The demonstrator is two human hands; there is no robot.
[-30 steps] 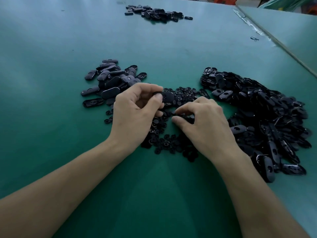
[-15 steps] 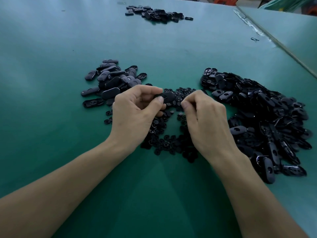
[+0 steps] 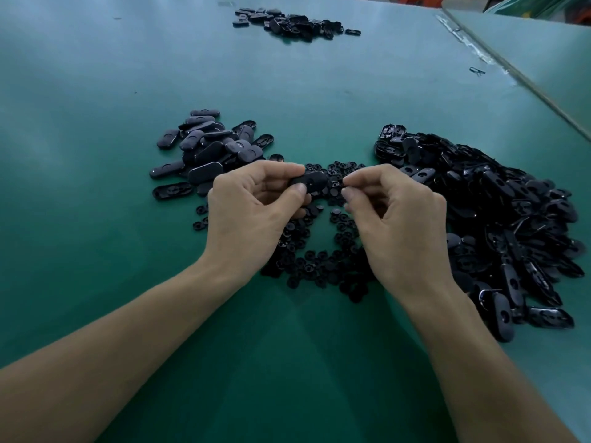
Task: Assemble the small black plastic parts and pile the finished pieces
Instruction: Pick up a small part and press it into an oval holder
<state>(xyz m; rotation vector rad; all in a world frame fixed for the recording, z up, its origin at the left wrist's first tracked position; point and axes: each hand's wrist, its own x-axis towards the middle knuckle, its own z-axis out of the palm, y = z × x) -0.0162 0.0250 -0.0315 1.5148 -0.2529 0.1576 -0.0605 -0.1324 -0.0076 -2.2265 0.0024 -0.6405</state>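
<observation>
Green worktop (image 3: 319, 362) lies bare toward its near edge. Left hand (image 3: 252, 215) pinches an oval piece (image 3: 308, 181); right hand (image 3: 396, 225) grip is pressed together, contents unclear.

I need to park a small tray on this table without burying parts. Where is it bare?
Bare: the green table left of the finished pile, and the stretch between that pile and the far pile. Crowded: the small round parts under both hands and the big heap on the right.

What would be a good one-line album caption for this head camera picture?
Above a green table, the left hand pinches an oval black piece while the right hand brings a tiny part toward it.
</observation>
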